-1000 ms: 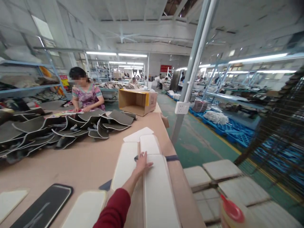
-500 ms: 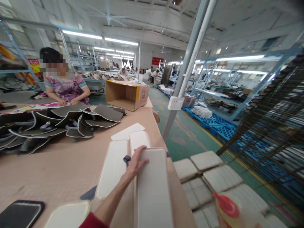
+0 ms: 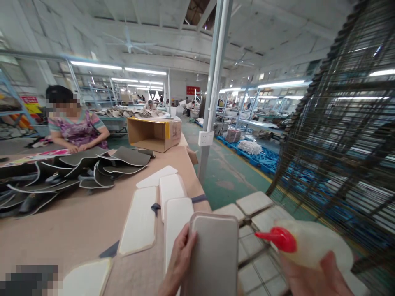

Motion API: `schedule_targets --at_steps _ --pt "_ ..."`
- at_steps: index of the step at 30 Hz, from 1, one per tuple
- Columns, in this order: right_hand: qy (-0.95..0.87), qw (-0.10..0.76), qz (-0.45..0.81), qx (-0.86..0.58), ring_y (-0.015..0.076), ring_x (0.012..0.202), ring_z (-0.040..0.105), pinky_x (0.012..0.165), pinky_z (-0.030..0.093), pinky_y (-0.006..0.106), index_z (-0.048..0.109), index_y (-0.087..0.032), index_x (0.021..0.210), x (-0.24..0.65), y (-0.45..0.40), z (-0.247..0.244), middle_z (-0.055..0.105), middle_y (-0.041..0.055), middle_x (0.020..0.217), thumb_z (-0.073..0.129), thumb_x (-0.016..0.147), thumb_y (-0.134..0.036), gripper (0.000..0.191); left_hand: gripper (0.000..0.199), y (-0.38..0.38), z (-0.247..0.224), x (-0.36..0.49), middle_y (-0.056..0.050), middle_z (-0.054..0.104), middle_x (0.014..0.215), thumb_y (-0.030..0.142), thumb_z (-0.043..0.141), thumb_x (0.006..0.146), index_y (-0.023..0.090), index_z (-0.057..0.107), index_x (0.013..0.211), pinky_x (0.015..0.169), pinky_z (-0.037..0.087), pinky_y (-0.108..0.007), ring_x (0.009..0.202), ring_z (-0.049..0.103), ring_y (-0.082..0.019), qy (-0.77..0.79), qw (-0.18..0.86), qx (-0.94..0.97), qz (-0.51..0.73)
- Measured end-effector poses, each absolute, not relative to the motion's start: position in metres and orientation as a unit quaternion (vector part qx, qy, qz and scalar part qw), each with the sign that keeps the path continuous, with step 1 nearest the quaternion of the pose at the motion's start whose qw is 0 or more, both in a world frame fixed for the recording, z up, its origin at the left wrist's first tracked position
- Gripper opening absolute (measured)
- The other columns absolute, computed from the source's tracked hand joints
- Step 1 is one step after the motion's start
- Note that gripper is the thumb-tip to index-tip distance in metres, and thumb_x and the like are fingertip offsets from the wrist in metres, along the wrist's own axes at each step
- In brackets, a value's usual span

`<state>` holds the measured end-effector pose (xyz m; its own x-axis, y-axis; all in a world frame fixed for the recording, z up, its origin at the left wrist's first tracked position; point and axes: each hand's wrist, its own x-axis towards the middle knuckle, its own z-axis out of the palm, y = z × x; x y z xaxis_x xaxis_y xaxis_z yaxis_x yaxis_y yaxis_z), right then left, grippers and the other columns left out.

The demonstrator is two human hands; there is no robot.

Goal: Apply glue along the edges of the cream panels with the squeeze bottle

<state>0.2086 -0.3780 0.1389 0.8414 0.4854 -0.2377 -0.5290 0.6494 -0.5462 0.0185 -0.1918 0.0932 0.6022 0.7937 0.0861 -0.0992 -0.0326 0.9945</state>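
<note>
Left hand has grey panel [image 3: 214, 253], right hand has bottle

Panel sits just right of the left hand [image 3: 180, 255], held up over the right edge of the table [image 3: 77, 230], long side running toward my camera. That hand is closed on the panel's left edge — thumb against the broad face; I can't see how far the fingers reach behind.

Right hand [image 3: 308, 275] is well apart, wrapped around the bottle [image 3: 321, 242]. Thumb visible on the near side, other fingers mostly hidden. Bottle is on its side, red nozzle [image 3: 279, 238] pointing left toward the panel — near, not touching.

Around it: white panel [image 3: 179, 209] partly behind the left hand, long white board [image 3: 138, 222] further left on the table, pale slabs [image 3: 254, 202] below and right. Box [image 3: 154, 135] at the table's far end.
</note>
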Motion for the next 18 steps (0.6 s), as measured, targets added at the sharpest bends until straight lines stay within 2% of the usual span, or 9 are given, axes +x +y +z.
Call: schedule_targets --at_steps 2,4,5,7,9,10,13,15,18 --pt "0.07 0.922 0.236 -0.298 0.0168 0.095 0.065 0.073 0.057 0.028 0.063 -0.033 0.113 0.205 -0.381 0.164 0.066 -0.004 0.113 0.055 0.088 -0.033 0.027 0.056 -0.195 0.122 0.018 -0.004 0.066 0.09 0.057 0.058 0.077 0.016 0.058 0.114 0.071 0.045 -0.026 0.085 0.058 -0.021 0.243 0.614 0.675 0.33" --pt "0.052 0.927 0.224 -0.297 0.0182 0.091 0.066 0.068 0.059 0.028 0.063 -0.033 0.114 0.201 -0.385 0.192 0.065 -0.0044 0.115 0.059 0.085 -0.034 0.029 0.051 -0.199 0.154 0.014 -0.003 0.064 0.082 0.056 0.06 0.075 0.015 0.062 0.106 0.063 0.041 -0.024 0.074 0.055 -0.018 0.218 0.577 0.734 0.284" --pt "0.029 0.925 0.227 -0.304 0.0198 0.09 0.066 0.065 0.059 0.028 0.063 -0.033 0.114 0.2 -0.387 0.203 0.064 -0.0034 0.116 0.066 0.079 -0.037 0.035 0.044 -0.202 0.169 0.012 -0.002 0.063 0.079 0.053 0.059 0.077 0.015 0.065 0.098 0.062 0.04 -0.023 0.072 0.054 -0.016 0.2 0.545 0.774 0.252" --pt "-0.033 0.917 0.234 -0.322 0.0228 0.088 0.067 0.062 0.059 0.027 0.064 -0.031 0.113 0.2 -0.392 0.219 0.064 -0.0003 0.117 0.082 0.059 -0.041 0.058 0.032 -0.209 0.199 0.006 -0.001 0.059 0.073 0.045 0.056 0.082 0.015 0.066 0.086 0.061 0.037 -0.021 0.069 0.051 -0.014 0.155 0.48 0.844 0.183" --pt "-0.11 0.904 0.238 -0.337 0.0251 0.088 0.067 0.064 0.058 0.026 0.065 -0.029 0.113 0.202 -0.396 0.225 0.065 0.0038 0.115 0.09 0.043 -0.036 0.075 0.025 -0.218 0.224 0.0 0.001 0.053 0.064 0.037 0.055 0.084 0.015 0.064 0.076 0.058 0.034 -0.02 0.064 0.047 -0.013 0.106 0.427 0.891 0.115" --pt "-0.149 0.895 0.244 -0.343 0.0257 0.089 0.066 0.066 0.058 0.027 0.065 -0.028 0.113 0.204 -0.397 0.225 0.066 0.0055 0.112 0.09 0.042 -0.034 0.075 0.022 -0.222 0.235 -0.002 0.003 0.048 0.06 0.032 0.055 0.084 0.015 0.063 0.071 0.056 0.032 -0.02 0.061 0.044 -0.012 0.078 0.406 0.907 0.083" --pt "-0.271 0.85 0.287 -0.35 0.0272 0.094 0.065 0.08 0.055 0.037 0.063 -0.029 0.115 0.208 -0.399 0.22 0.067 0.0073 0.109 0.084 0.057 -0.032 0.062 0.017 -0.232 0.257 -0.006 0.005 0.039 0.054 0.018 0.058 0.079 0.015 0.057 0.062 0.051 0.028 -0.019 0.055 0.039 -0.009 0.006 0.379 0.925 -0.013" --pt "-0.32 0.82 0.321 -0.349 0.0262 0.096 0.065 0.087 0.05 0.04 0.063 -0.032 0.115 0.21 -0.399 0.218 0.068 0.0057 0.108 0.081 0.062 -0.028 0.056 0.014 -0.236 0.264 -0.008 0.006 0.041 0.054 0.013 0.059 0.077 0.014 0.059 0.063 0.051 0.029 -0.017 0.054 0.04 -0.008 -0.012 0.388 0.919 -0.068" --pt "-0.362 0.781 0.35 -0.371 0.0273 0.095 0.065 0.087 0.049 0.041 0.062 -0.031 0.115 0.208 -0.397 0.218 0.068 0.0083 0.107 0.08 0.064 -0.029 0.054 0.008 -0.242 0.267 -0.01 0.006 0.048 0.054 0.011 0.061 0.076 0.013 0.065 0.07 0.051 0.031 -0.016 0.054 0.045 -0.008 -0.005 0.394 0.912 -0.116"
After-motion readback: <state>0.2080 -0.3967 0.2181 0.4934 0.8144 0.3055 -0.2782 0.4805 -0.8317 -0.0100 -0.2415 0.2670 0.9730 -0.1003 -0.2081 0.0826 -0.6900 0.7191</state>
